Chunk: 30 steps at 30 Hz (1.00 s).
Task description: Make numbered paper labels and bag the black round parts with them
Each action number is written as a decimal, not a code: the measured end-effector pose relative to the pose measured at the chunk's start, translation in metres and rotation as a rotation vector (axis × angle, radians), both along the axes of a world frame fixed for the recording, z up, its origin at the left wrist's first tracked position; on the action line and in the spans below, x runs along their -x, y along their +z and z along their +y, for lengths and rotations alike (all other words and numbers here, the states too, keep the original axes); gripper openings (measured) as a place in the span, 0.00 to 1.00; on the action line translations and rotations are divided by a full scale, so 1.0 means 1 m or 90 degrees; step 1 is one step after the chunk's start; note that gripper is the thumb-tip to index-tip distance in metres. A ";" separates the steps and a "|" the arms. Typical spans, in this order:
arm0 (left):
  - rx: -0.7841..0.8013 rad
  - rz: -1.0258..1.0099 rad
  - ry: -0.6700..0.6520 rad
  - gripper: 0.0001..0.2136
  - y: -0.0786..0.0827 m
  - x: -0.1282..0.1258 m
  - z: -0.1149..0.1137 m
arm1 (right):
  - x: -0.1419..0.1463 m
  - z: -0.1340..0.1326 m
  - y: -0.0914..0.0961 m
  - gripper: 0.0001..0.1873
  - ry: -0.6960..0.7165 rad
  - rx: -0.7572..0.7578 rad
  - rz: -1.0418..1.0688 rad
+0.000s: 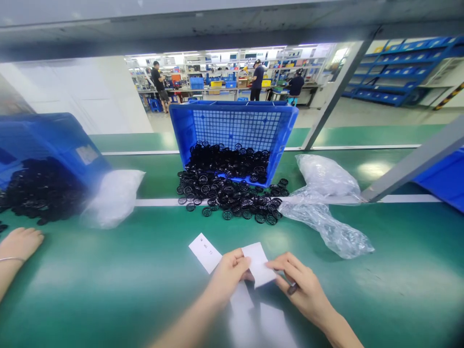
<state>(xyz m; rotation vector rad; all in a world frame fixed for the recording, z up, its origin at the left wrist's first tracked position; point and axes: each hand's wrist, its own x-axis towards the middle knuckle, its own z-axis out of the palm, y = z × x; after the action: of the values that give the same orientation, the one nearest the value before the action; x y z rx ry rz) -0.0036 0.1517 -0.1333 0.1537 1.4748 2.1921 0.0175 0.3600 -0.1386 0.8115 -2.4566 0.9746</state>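
Note:
My left hand [227, 274] and my right hand [300, 285] meet low in the middle of the green table, both pinching a small white paper slip [258, 263]. A second white slip with print [204, 252] lies just left of my left hand. More white slips [242, 298] lie under my wrists. Beyond the slips, a blue mesh crate [234, 126] is tipped on its side, and black round ring parts [232, 193] spill from it onto the table.
A crumpled clear plastic bag [322, 203] lies right of the parts. At left, a second blue crate [47, 140] with black parts and a white bag [114, 195] is blurred. Another person's hand with a bracelet [18, 244] rests at the left edge. Several people stand at far benches.

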 end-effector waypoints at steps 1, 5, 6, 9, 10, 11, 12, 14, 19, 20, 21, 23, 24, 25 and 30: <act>0.014 0.017 -0.006 0.23 -0.001 -0.001 0.000 | 0.000 -0.001 0.002 0.08 -0.012 0.025 -0.018; 0.048 0.055 -0.032 0.23 -0.001 -0.006 0.001 | 0.001 -0.004 0.003 0.08 -0.036 0.079 -0.075; 0.056 0.057 -0.032 0.24 -0.001 -0.007 0.001 | 0.001 -0.005 0.002 0.10 -0.036 0.085 -0.091; 0.077 0.062 -0.025 0.27 -0.001 -0.007 0.000 | 0.000 -0.006 0.001 0.12 -0.039 0.090 -0.146; 0.080 0.064 -0.022 0.28 -0.001 -0.008 -0.001 | -0.001 -0.006 0.001 0.13 -0.041 0.090 -0.163; 0.081 0.068 -0.021 0.29 -0.001 -0.008 -0.001 | -0.001 -0.006 0.001 0.14 -0.043 0.090 -0.179; 0.082 0.073 -0.022 0.29 0.000 -0.008 -0.001 | -0.001 -0.006 0.001 0.14 -0.045 0.089 -0.192; 0.083 0.076 -0.026 0.29 0.001 -0.009 -0.001 | -0.001 -0.006 0.000 0.15 -0.048 0.087 -0.212; 0.076 0.057 -0.029 0.31 0.005 -0.011 0.003 | 0.001 -0.005 -0.003 0.15 -0.036 0.087 -0.228; 0.078 0.059 -0.028 0.31 0.005 -0.011 0.004 | 0.001 -0.005 -0.004 0.15 -0.036 0.089 -0.231; 0.083 0.063 -0.025 0.31 0.004 -0.011 0.004 | 0.002 -0.005 -0.005 0.15 -0.037 0.091 -0.233; 0.091 0.067 -0.022 0.30 0.002 -0.012 0.004 | 0.001 -0.004 -0.006 0.15 -0.039 0.097 -0.236; 0.094 0.070 -0.021 0.29 0.001 -0.012 0.004 | 0.001 -0.004 -0.007 0.14 -0.039 0.099 -0.236; 0.097 0.075 -0.020 0.28 0.001 -0.012 0.004 | 0.001 -0.004 -0.007 0.14 -0.038 0.099 -0.236; 0.105 0.100 -0.008 0.24 -0.001 -0.012 0.003 | -0.001 -0.005 -0.007 0.13 -0.033 0.091 -0.225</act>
<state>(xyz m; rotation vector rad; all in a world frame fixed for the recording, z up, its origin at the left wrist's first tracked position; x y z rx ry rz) 0.0080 0.1551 -0.1341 0.2842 1.7282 2.0768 0.0185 0.3546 -0.1456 0.5648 -2.6406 1.3556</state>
